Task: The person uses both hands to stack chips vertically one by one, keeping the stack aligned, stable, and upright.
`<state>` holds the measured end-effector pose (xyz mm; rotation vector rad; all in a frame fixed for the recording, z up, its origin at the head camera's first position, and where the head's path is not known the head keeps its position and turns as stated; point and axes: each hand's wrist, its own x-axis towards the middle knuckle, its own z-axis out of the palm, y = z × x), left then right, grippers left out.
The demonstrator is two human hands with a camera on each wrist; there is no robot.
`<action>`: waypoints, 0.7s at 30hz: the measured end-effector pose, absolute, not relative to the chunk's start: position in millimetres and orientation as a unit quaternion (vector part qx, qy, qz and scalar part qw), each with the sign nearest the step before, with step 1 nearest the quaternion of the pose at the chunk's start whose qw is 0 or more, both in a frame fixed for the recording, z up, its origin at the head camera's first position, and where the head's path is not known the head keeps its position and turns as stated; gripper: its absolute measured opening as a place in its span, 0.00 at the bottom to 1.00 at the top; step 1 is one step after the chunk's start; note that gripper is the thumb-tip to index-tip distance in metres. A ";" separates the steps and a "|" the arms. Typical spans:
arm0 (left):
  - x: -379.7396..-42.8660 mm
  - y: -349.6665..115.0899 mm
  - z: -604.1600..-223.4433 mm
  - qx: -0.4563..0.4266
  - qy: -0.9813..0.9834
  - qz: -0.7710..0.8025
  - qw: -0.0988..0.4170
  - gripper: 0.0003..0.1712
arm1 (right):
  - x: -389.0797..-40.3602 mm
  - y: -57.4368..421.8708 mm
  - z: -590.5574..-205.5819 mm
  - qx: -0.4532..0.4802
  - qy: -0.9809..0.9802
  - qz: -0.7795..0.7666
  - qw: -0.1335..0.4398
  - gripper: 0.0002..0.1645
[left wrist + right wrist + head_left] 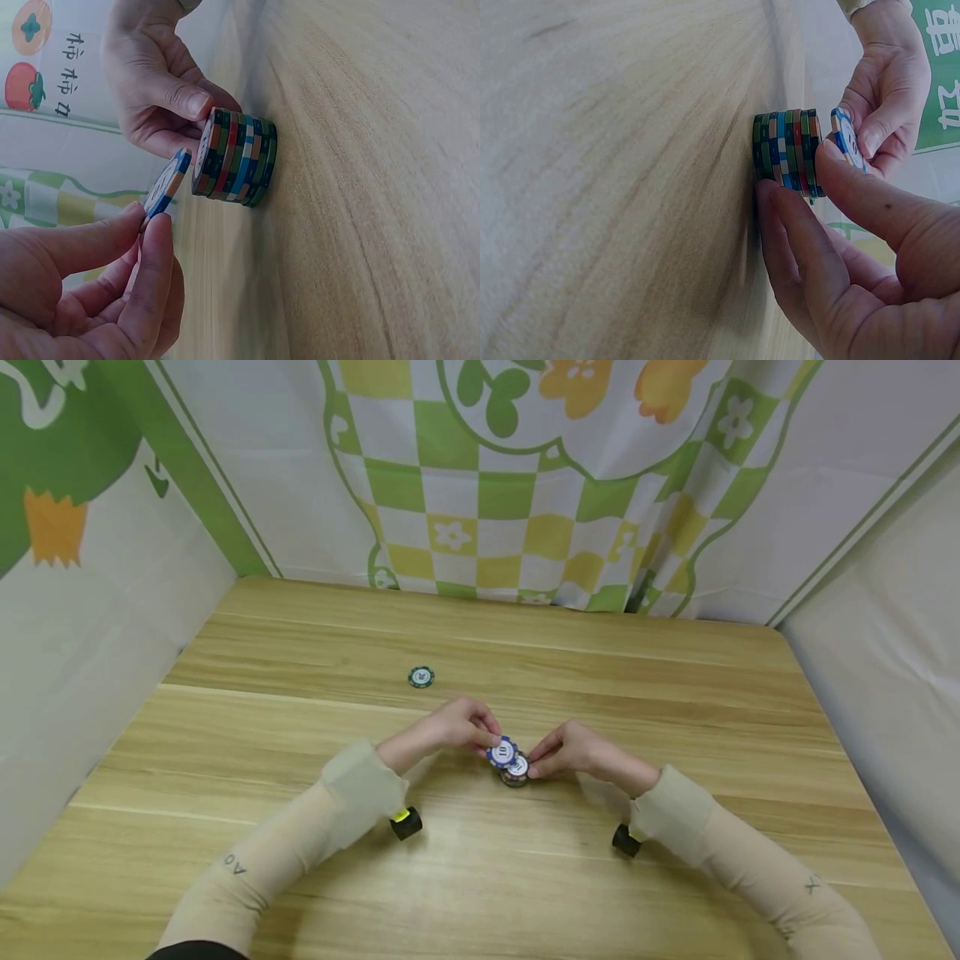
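Note:
A blue-and-white poker chip (502,752) marked 10 is pinched between the thumb and fingers of my left hand (461,724). It is tilted just above a stack of poker chips (236,157), apart from the top chip in the left wrist view. The stack stands on the table, with green, red, blue and tan edges. My right hand (573,750) holds the stack at its right side, thumb by the upper rim and fingers lower down, as the right wrist view shows. Farther back and left lies a single green poker chip (422,677), flat and untouched.
The wooden table (637,877) reaches to a patterned curtain (502,493) at the back, with white cloth (900,552) on the right side. A small black camera (406,823) hangs under the left wrist, and another black camera (626,841) under the right.

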<state>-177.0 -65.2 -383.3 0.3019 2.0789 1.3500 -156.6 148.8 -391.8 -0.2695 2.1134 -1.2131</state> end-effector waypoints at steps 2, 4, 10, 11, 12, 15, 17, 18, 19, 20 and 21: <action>-176.9 -63.9 -383.6 0.110 0.791 0.512 0.317 0.09 | -157.0 148.7 -392.7 -0.100 0.811 -0.467 0.339 0.16; -176.9 -63.1 -383.8 0.107 0.793 0.511 0.315 0.09 | -157.1 148.4 -392.9 -0.096 0.810 -0.469 0.340 0.15; -177.0 -61.2 -386.5 0.103 0.800 0.506 0.306 0.09 | -155.8 148.1 -391.0 -0.094 0.810 -0.468 0.341 0.14; -177.1 -60.8 -387.1 0.102 0.801 0.505 0.306 0.09 | -155.6 148.1 -390.7 -0.095 0.810 -0.468 0.341 0.14; -177.0 -60.3 -387.6 0.101 0.801 0.504 0.305 0.09 | -155.5 148.1 -390.6 -0.095 0.810 -0.467 0.340 0.14; -175.9 -59.0 -387.9 0.098 0.804 0.501 0.305 0.09 | -155.4 147.5 -390.9 -0.091 0.809 -0.470 0.342 0.14; -174.6 -58.3 -387.1 0.098 0.806 0.498 0.306 0.09 | -155.5 147.2 -391.2 -0.083 0.805 -0.474 0.347 0.15; -174.0 -57.9 -386.8 0.097 0.807 0.497 0.305 0.09 | -155.6 147.1 -391.5 -0.081 0.803 -0.477 0.349 0.15; -173.6 -57.6 -386.8 0.098 0.808 0.495 0.304 0.08 | -155.7 146.8 -391.6 -0.075 0.800 -0.481 0.352 0.15; -173.3 -57.2 -386.7 0.097 0.810 0.493 0.303 0.08 | -155.8 146.6 -391.7 -0.070 0.797 -0.485 0.354 0.15; -173.1 -56.8 -387.0 0.098 0.811 0.491 0.302 0.08 | -155.9 146.6 -391.8 -0.070 0.794 -0.488 0.356 0.15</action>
